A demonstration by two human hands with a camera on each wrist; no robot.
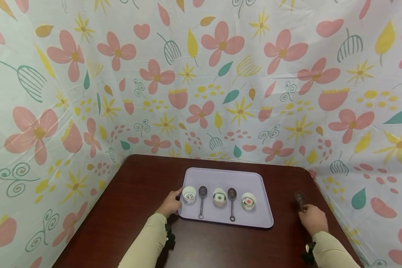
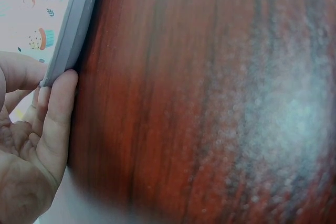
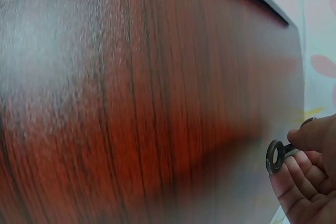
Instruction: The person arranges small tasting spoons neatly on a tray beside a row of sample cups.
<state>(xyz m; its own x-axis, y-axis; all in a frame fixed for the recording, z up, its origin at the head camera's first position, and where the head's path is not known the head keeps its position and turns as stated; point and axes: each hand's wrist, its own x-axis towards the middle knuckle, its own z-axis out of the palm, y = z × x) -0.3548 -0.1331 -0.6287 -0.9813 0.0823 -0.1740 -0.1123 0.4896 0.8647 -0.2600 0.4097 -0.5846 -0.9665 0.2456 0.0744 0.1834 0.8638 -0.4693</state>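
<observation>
In the head view my left hand (image 1: 169, 204) grips the left edge of a pale lilac tray (image 1: 227, 176); the left wrist view shows fingers on both sides of its grey rim (image 2: 71, 27). Out past the tray's right side, my right hand (image 1: 315, 219) holds a dark brown spoon (image 1: 300, 197), bowl end pointing away. Its ringed handle end (image 3: 269, 158) sticks out from between thumb and fingers in the right wrist view. On the tray, two similar spoons, a left one (image 1: 203, 192) and a right one (image 1: 232, 193), lie between three small cups.
The left cup (image 1: 185, 190) has a small print inside. White blocks sit in the others: one with a green mark (image 1: 220, 198), one with a red mark (image 1: 248, 201). The dark wooden table (image 1: 147, 175) meets a flowered curtain (image 1: 201, 74) at the back and sides.
</observation>
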